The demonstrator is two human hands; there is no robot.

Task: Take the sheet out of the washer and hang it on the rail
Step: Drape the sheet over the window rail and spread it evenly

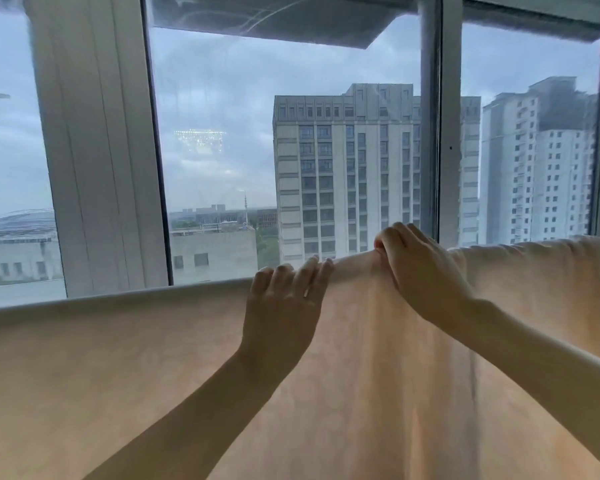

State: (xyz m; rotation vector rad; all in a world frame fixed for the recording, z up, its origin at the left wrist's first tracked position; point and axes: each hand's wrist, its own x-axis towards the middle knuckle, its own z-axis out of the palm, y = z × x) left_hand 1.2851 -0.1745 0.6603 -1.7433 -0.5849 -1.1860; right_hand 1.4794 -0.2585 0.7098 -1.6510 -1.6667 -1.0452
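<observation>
My left hand (284,306) lies flat, fingers straight, on the peach sheet (118,358) along its smooth top fold. My right hand (420,268) grips a bunched ridge just beside it, with the window (222,150) behind.

One head-worn view faces forward, close behind the draped sheet (153,358), toward the window (222,133) beyond

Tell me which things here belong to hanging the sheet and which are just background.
Job:
sheet, draped
left hand, resting on its top edge
right hand, gripping a bunched fold

Not the job:
window frame
tower blocks outside
</observation>
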